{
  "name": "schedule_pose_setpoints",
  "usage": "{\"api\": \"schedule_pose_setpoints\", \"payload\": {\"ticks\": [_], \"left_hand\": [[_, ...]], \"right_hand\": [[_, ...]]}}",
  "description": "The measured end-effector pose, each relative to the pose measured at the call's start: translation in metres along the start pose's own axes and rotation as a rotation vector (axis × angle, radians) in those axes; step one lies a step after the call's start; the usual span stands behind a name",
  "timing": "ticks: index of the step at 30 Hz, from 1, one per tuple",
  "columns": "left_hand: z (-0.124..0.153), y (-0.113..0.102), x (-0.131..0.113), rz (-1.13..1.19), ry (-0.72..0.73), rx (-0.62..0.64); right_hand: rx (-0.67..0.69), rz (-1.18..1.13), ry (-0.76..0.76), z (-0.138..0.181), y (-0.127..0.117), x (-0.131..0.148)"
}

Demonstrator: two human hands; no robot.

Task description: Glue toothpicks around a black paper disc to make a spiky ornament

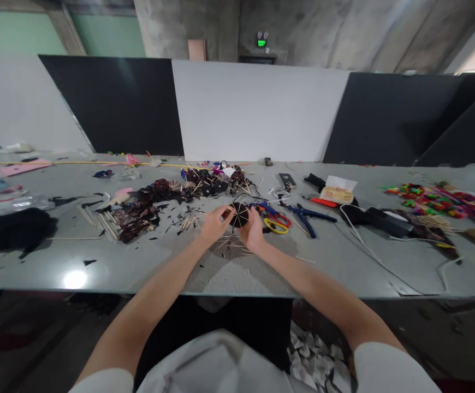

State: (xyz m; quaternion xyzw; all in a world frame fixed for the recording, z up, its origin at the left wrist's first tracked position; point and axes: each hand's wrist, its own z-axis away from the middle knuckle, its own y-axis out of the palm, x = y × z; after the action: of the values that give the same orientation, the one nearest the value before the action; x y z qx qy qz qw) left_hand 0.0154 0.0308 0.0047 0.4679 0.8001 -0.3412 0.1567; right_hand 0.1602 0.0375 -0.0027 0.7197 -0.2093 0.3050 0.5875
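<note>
Near the worktop's (57,273) left edge lies a heap of black cloth (12,229), and next to it a row of loose wooden sticks (98,221) beside a spread of dark fabric scraps (139,210); none of this touches the hands, but a sweeping left forearm could drag scraps or sticks off the near edge. A small cluster of short sticks (190,221) sits just left of the left hand (213,224), whose fingers are curled in and pinch the left rim of a black disc (238,214) crossed by thin pale spokes. The disc is held just above the middle of the worktop, well back from the near edge. The right hand (253,232) is cupped loosely around the disc's right and lower side, thumb on top. The spokes look thin, so too hard a squeeze from either side would likely snap or shift them, and a lax pinch would let the disc drop onto the scattered sticks (233,245) below. Just right of the right hand lie scissors (276,224) with yellow and red handles, then blue pliers (307,215); a careless wrist could knock them or catch a blade. Further right a white cable (368,251) loops towards the near edge and could snag a sleeve.
</note>
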Motion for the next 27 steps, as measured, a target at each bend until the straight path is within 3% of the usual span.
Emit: {"api": "schedule_pose_setpoints", "payload": {"ticks": [18,27], "left_hand": [[-0.001,0.005,0.009,0.029,-0.028,0.068],[-0.006,0.006,0.016,0.069,-0.047,0.016]], "right_hand": [[-0.072,-0.027,0.017,0.0,0.005,0.001],[-0.077,-0.06,0.026,-0.006,0.002,-0.002]]}}
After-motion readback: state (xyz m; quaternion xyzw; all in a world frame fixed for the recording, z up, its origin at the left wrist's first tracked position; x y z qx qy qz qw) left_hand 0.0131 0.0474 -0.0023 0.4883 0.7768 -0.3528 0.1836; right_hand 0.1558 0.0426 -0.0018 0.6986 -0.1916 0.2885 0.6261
